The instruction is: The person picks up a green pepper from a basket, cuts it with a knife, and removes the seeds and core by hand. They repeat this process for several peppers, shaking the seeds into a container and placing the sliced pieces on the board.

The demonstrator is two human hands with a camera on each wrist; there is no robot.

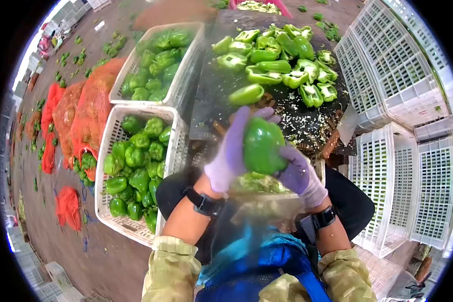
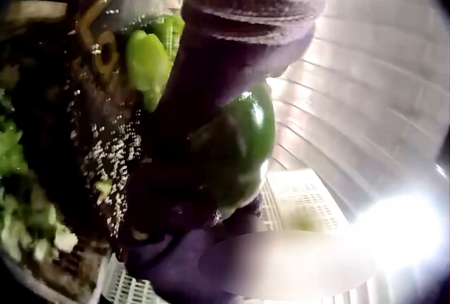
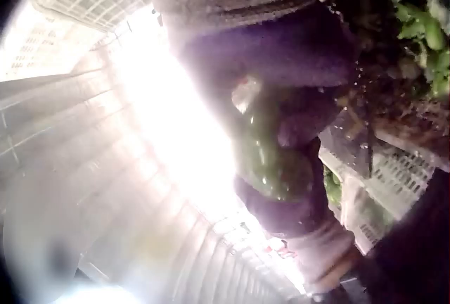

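Observation:
A whole green bell pepper is held up between both gloved hands, in front of the dark board. My left hand, in a purple glove, grips its left side, fingers reaching round the far side. From the right, my right hand grips the lower part with curled fingers. The left wrist view shows the pepper's shiny flank beside the dark glove. In the right wrist view, purple fingers wrap partly over the pepper. Halved peppers lie heaped on the board, with one piece nearer the hands.
Two white crates of whole peppers, a near one and a far one, stand left of the board. Scattered seeds and a flat grey piece lie at its right. Stacked white crates line the right. Red mesh sacks lie left.

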